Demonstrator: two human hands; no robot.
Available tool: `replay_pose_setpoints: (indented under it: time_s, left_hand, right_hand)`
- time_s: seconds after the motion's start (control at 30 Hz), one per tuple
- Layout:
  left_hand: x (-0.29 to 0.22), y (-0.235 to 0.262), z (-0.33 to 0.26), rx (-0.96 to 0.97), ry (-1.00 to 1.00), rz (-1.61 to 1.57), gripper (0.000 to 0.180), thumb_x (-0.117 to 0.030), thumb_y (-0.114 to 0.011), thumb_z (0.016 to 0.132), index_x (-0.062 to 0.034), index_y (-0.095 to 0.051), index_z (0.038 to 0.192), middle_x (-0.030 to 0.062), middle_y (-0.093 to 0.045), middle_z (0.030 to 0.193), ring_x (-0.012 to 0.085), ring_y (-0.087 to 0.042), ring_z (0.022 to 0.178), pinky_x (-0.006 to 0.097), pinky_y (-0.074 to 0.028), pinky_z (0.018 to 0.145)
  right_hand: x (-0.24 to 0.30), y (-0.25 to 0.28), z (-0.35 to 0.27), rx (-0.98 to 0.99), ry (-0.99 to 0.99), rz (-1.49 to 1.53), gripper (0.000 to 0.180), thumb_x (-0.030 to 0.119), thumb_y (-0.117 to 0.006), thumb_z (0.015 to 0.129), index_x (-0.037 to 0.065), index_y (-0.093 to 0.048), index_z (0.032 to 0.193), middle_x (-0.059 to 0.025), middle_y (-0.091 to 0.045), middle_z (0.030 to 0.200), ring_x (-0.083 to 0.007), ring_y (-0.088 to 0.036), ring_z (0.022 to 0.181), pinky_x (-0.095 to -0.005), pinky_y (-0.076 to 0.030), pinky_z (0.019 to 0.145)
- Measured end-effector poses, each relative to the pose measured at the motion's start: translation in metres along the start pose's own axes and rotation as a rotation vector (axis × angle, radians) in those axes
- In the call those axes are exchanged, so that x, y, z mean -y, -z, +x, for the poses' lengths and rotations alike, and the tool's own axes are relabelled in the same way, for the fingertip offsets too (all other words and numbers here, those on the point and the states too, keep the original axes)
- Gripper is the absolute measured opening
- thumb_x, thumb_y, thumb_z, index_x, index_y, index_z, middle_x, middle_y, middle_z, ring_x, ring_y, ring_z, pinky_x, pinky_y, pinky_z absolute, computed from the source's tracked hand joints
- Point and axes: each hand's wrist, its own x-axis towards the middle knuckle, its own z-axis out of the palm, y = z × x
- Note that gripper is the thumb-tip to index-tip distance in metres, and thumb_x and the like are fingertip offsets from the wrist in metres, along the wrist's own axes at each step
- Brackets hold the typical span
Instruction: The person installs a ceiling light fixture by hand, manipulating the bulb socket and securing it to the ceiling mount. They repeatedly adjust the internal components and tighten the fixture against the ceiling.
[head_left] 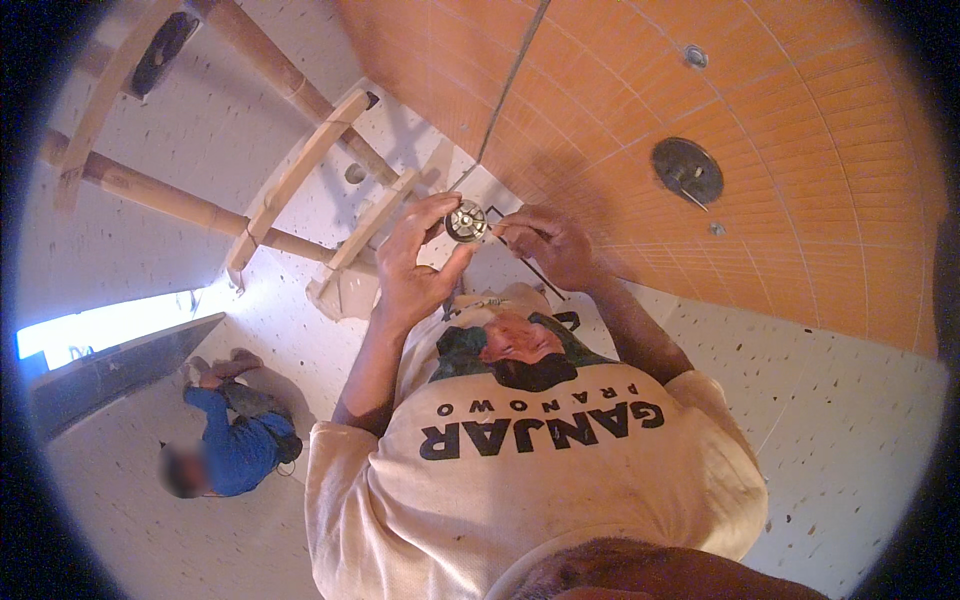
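Observation:
My left hand [418,262] grips a small round metal fitting [466,222] by its edge, thumb on one side and fingers on the other. Its spoked, silvery face is turned up toward me. Close beside it, my right hand [552,246] has its thumb and fingers pinched together at the fitting's right side. Something thin seems to run from those fingertips to the fitting, too small to name. Both hands are raised in front of my printed light shirt [540,480].
Orange tiled wall [800,250] rises ahead and right, with a dark round plate [687,170] on it. At left stands a bamboo ladder [200,204] with wooden rungs. Below left, a person in blue [240,440] is down near the speckled floor [110,490]. A thin dark rod [535,266] shows beyond my right hand.

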Motion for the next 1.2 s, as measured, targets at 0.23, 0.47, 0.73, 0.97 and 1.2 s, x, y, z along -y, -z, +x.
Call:
replay_pose_setpoints:
  time_s: [0.23,0.47,0.73,0.97,1.2]
  left_hand:
    - [0.006,0.003,-0.003,-0.015,0.022,-0.051,0.046,-0.001,-0.076,0.07,-0.0041,-0.06,0.113,0.0123,-0.062,0.117,0.0226,-0.06,0.107,0.031,-0.052,0.086]
    - [0.005,0.003,-0.003,-0.02,0.081,-0.084,0.048,0.002,-0.074,0.071,-0.0041,-0.058,0.116,0.0129,-0.059,0.12,0.0227,-0.058,0.11,0.031,-0.052,0.088]
    - [0.009,0.004,-0.004,-0.038,0.079,-0.195,0.05,0.005,-0.073,0.07,-0.0065,-0.058,0.116,0.0119,-0.056,0.118,0.0226,-0.059,0.108,0.032,-0.052,0.089]
    - [0.003,0.006,-0.007,0.0,0.01,-0.114,0.047,0.006,-0.072,0.071,-0.0077,-0.056,0.112,0.0119,-0.056,0.121,0.0194,-0.059,0.105,0.029,-0.053,0.083]
    - [0.007,0.004,-0.017,0.031,0.089,-0.333,0.051,0.011,-0.069,0.072,-0.0033,-0.049,0.117,0.0155,-0.052,0.127,0.0192,-0.057,0.108,0.029,-0.054,0.084]
  right_hand:
    - [-0.003,0.009,0.013,0.076,0.155,-0.136,0.019,0.015,-0.054,0.092,0.004,-0.068,0.099,-0.0084,-0.063,0.081,-0.0141,-0.059,0.066,-0.0289,-0.05,0.062]
    - [-0.001,0.007,0.021,0.076,0.081,0.03,0.019,0.01,-0.054,0.093,-0.001,-0.067,0.098,-0.0056,-0.058,0.074,-0.0108,-0.056,0.064,-0.0256,-0.046,0.059]
    - [0.007,0.0,0.02,0.099,-0.174,0.231,0.025,0.02,-0.053,0.095,-0.001,-0.066,0.099,-0.0001,-0.051,0.06,-0.0084,-0.049,0.054,-0.023,-0.04,0.051]
    - [0.001,-0.009,0.013,0.137,-0.54,0.835,0.025,0.025,-0.057,0.092,0.0,-0.064,0.093,0.0021,-0.046,0.056,-0.0063,-0.04,0.046,-0.0207,-0.032,0.042]
    - [0.018,-0.014,0.011,0.081,-0.441,0.49,0.022,0.02,-0.056,0.093,0.0,-0.066,0.092,0.0016,-0.048,0.054,-0.0058,-0.041,0.044,-0.021,-0.033,0.04]
